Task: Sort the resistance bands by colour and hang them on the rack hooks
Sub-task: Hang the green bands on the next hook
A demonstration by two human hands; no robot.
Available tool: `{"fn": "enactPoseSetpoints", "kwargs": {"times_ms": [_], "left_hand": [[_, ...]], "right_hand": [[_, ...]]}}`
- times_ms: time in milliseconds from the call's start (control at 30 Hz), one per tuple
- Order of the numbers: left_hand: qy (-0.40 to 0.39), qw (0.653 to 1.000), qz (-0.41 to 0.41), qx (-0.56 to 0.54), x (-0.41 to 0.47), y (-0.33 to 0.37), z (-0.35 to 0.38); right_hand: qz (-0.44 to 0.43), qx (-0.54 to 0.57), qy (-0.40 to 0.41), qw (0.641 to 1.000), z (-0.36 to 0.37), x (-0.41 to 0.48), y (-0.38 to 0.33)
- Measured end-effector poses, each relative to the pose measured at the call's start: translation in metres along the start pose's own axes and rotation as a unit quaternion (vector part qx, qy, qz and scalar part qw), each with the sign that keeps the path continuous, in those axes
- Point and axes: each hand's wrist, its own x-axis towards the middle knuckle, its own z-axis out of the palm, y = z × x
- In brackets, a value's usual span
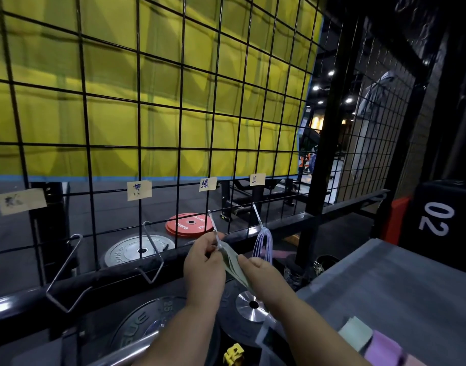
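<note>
Head view, rack: a black wire grid stands ahead, with four hooks along its lower rows and a paper tag above each.
Step in hand: threading the pale green bands onto the hook under the green-inked tag; I judge the loops to be at the hook's tip and not yet settled on it.
Left hand: thumb and fingers pinch the upper end of the green bands right at the hook's tip.
Right hand: fingers pinch the lower part of the same bunch, keeping it taut and slanting down to the right.
Doing it well: keep every loop of the bunch open together, steer the tip through all of them, slide them up the shank to the grid, and slacken the lower pinch only once they hang; a loop left outside would probably drop.
Bench: grey, at the right; loose bands lie at its near corner: one pale green, one purple, and a pink edge beside that.
Far-left hook: bare.
Second hook: bare.
Right hook: carries a bunch of lilac-blue bands hanging straight down, just beside the hands.
</note>
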Motion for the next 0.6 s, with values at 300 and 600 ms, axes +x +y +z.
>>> {"fn": "enactPoseSetpoints", "kwargs": {"times_ms": [300,600], "left_hand": [[-0.02,1.0,-0.015,-0.008,-0.001,0.0,-0.002],[0.001,0.995,0.035,0.096,-0.008,-0.017,-0.01]], "right_hand": [[0.03,-0.046,-0.008,0.998,0.018,-0.003,0.028],[0.032,-0.009,-0.037,0.999,0.023,0.006,0.046]]}}
